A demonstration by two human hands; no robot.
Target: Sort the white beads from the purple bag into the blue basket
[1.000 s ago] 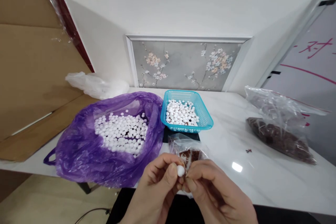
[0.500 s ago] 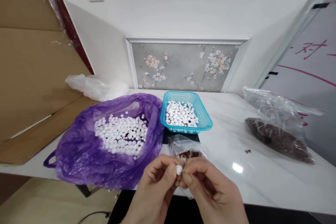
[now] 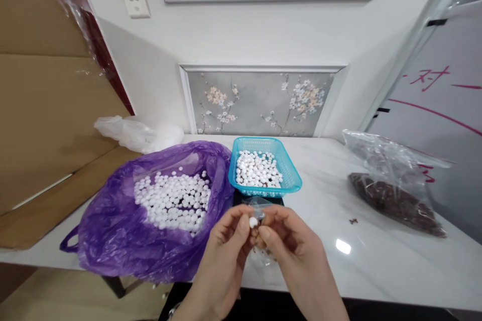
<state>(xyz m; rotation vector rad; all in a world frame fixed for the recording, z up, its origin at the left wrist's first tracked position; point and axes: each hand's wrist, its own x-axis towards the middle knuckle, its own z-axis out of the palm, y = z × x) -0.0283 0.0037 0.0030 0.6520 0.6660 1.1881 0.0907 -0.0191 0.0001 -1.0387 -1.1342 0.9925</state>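
Note:
Pinched between the thumb and fingers of my left hand [image 3: 228, 246] is a small white ball [image 3: 253, 222]. My right hand [image 3: 295, 248] is closed close beside it, fingertips almost at the ball. Whatever sits in the right fingers is too small to make out. Under both hands lies a clear plastic bag [image 3: 259, 202] with small brown bits, mostly covered. Just beyond, a blue basket [image 3: 289, 173] holds many white balls [image 3: 258, 168]. To the left, an open purple plastic bag [image 3: 120, 220] contains many more balls of the same kind.
A zip bag of dark brown material [image 3: 395, 200] lies on the white table [image 3: 320, 271] at the right. Nearby are a few tiny brown pieces [image 3: 353, 221]. A cardboard box [image 3: 45, 110] and a crumpled white bag [image 3: 139, 133] stand at the left.
Both hands have shifted slightly toward the basket and now cover more of the small clear bag. The white ball stays in my left fingers. The camera view has tilted a little upward.

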